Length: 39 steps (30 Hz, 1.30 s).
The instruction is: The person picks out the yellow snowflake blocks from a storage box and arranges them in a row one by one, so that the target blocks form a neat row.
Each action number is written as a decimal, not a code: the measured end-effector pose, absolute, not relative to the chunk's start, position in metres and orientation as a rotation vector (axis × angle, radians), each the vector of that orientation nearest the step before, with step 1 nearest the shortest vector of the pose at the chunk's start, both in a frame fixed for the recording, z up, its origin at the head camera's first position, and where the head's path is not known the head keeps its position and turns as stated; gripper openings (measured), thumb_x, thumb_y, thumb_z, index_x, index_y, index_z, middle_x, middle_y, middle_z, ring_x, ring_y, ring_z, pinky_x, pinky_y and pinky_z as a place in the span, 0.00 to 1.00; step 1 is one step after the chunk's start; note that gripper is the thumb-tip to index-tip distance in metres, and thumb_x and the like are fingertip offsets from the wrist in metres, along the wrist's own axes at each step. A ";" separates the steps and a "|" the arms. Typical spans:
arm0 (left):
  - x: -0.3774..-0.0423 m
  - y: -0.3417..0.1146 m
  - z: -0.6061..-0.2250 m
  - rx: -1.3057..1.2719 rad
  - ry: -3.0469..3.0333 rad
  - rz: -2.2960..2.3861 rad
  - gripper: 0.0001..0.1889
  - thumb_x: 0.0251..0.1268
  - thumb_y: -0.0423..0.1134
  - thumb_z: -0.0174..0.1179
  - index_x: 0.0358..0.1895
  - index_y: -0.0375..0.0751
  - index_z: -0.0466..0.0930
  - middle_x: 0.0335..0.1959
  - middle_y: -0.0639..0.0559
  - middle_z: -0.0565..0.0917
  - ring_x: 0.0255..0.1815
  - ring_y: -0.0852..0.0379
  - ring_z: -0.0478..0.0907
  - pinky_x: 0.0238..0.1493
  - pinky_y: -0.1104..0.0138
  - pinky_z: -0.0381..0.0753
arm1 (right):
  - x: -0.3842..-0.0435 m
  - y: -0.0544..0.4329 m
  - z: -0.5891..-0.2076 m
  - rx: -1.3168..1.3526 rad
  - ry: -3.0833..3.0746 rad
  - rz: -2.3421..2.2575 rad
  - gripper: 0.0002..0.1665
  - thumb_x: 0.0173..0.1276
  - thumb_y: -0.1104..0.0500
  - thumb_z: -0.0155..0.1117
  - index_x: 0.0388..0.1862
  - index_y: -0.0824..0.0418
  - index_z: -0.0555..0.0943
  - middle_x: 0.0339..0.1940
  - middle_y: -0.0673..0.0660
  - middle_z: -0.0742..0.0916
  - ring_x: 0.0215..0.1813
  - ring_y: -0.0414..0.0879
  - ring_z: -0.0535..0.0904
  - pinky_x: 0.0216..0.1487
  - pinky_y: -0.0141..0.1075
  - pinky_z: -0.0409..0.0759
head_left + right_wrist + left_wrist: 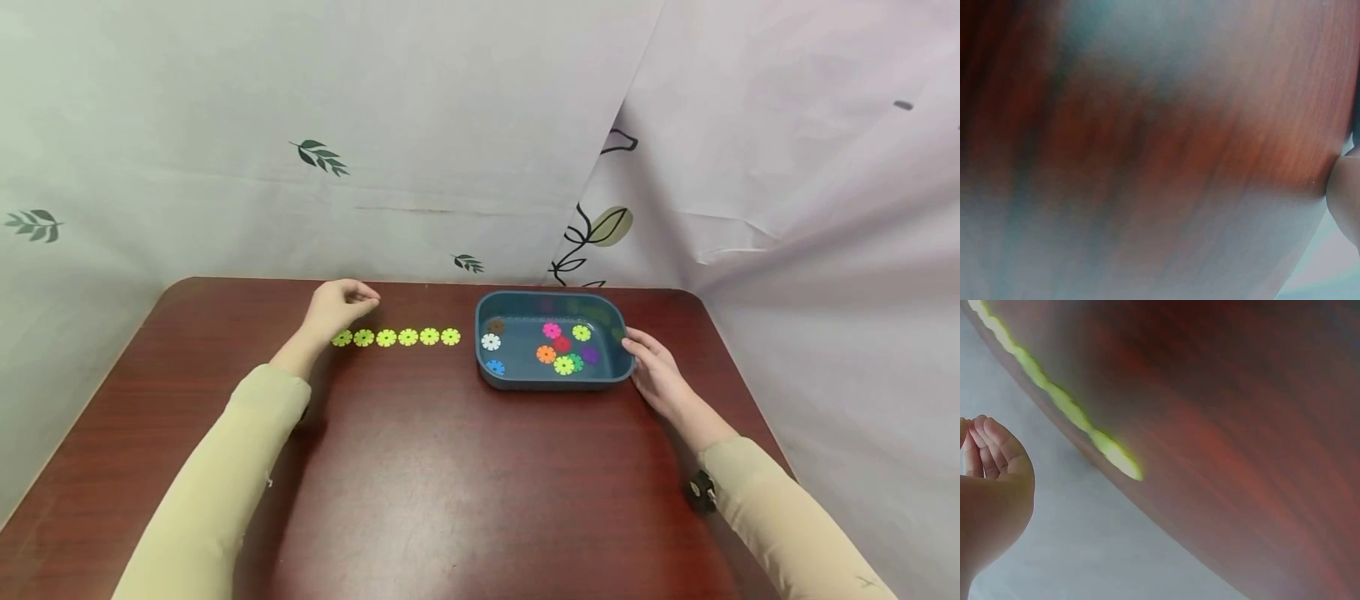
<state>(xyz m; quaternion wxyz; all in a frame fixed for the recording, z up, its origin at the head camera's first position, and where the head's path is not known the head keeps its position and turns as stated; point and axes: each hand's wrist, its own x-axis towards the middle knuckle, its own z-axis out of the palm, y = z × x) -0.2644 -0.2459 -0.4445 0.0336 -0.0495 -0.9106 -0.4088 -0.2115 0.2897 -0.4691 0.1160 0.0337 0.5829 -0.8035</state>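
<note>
In the head view, my left hand [339, 310] hovers by the left end of a row of several yellow-green notched plastic discs [386, 337]. Its fingers are loosely bent, with the tips close to the thumb and nothing visible between them. The left wrist view shows those fingers [1007, 450] beside the row, which appears as a bright strip [1072, 412]. At the right end of a dark blue-grey tray [555, 385], my right hand [660, 375] grips the rim. Only part of that hand [1344, 194] enters the right wrist view.
Inside the tray lie loose discs of several colours, among them a white disc [491, 342], a blue disc [495, 367] and an orange disc [546, 354]. The brown wooden table [450, 483] meets a pale leaf-patterned cloth [420, 167] at its back edge.
</note>
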 end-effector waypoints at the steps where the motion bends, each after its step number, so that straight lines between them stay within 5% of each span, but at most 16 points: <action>1: -0.266 -0.240 -0.443 -0.159 -2.799 -1.267 0.10 0.74 0.37 0.67 0.49 0.34 0.90 0.47 0.34 0.91 0.42 0.54 0.85 0.46 0.68 0.79 | -0.211 0.290 -0.469 0.095 1.708 -2.356 0.14 0.85 0.65 0.51 0.54 0.52 0.82 0.49 0.43 0.89 0.51 0.34 0.85 0.54 0.25 0.82; 10: -0.273 -0.189 -0.429 -0.208 -2.767 -1.409 0.10 0.75 0.35 0.65 0.50 0.31 0.89 0.49 0.33 0.90 0.48 0.40 0.86 0.51 0.59 0.82 | -0.211 0.289 -0.468 0.106 1.681 -2.382 0.15 0.84 0.66 0.50 0.52 0.52 0.84 0.47 0.44 0.90 0.49 0.34 0.85 0.52 0.25 0.82; 21: -0.274 -0.129 -0.417 -0.328 -2.714 -1.606 0.09 0.73 0.35 0.67 0.49 0.32 0.89 0.48 0.36 0.90 0.49 0.43 0.87 0.55 0.58 0.85 | -0.211 0.288 -0.469 0.126 1.690 -2.392 0.16 0.84 0.67 0.51 0.49 0.52 0.85 0.45 0.44 0.90 0.48 0.34 0.85 0.51 0.25 0.82; 39: -0.266 -0.053 -0.421 -0.528 -2.708 -1.744 0.06 0.71 0.33 0.69 0.46 0.35 0.90 0.44 0.40 0.91 0.43 0.49 0.87 0.46 0.67 0.87 | -0.212 0.287 -0.470 0.099 1.693 -2.390 0.16 0.84 0.67 0.50 0.51 0.53 0.85 0.46 0.45 0.90 0.48 0.35 0.85 0.51 0.26 0.82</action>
